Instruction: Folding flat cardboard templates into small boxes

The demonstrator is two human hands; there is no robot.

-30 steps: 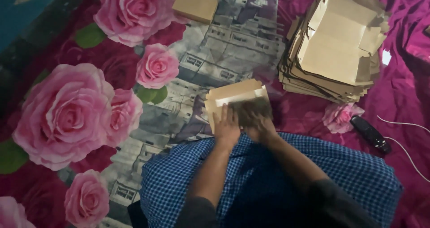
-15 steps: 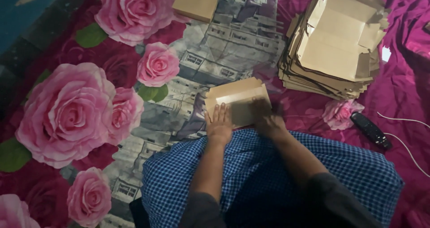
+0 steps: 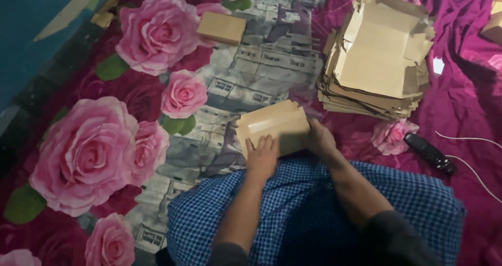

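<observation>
The bed (image 3: 104, 156) is covered by a bedspread printed with large pink roses on the left and plain magenta cloth on the right; it carries everything in view. The person sits at the near edge, lap covered by blue checked cloth (image 3: 314, 219).

Toward the far right corner lies one stack of flattened cardboard blanks (image 3: 376, 62); the topmost sheet lies open with its flaps unfolded. The count of sheets in the stack cannot be told.

One folded cardboard box (image 3: 272, 125) lies near the middle of the near edge, just beyond the lap. It is closed, so any contents cannot be seen. The left hand (image 3: 263, 156) lies flat and open, fingers extended, pressing on the box's near left part. The right hand (image 3: 320, 138) is at the box's right end, fingers curled against that side; how firmly it grips cannot be told.

A second closed cardboard box (image 3: 221, 27) sits alone toward the far edge, well apart from both hands. Part of another cardboard piece (image 3: 493, 28) shows at the right edge.

One dark remote control (image 3: 430, 152) lies right of the lap, near a thin white cable (image 3: 470, 164).
</observation>
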